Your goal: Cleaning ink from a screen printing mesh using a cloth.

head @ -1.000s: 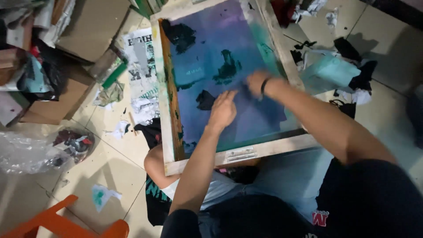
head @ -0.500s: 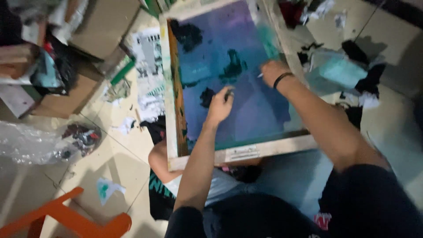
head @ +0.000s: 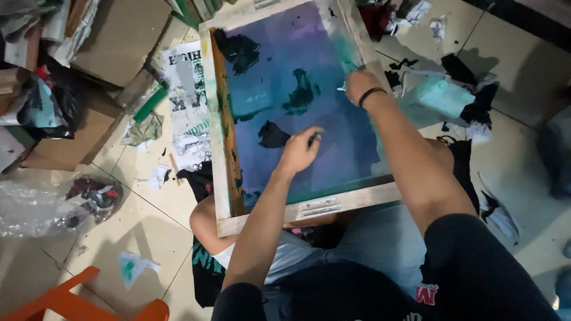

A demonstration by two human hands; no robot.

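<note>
Left hand (head: pixel 299 151) pinches small dark object against printing screen (head: pixel 297 107); ink patch (head: pixel 272 135) just beside. Right hand (head: pixel 357 83) grips small pale object at wooden frame (head: pixel 221 125) edge.

Dim indoor light, soft shadows on floor tiles (head: pixel 148 232), slight motion blur, dark corners.

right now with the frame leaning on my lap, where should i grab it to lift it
Grip the bare wooden side rails of the frame, one of your hands from each side. The mesh is inked and flexible, and the bottom rail rests against your lap.
</note>
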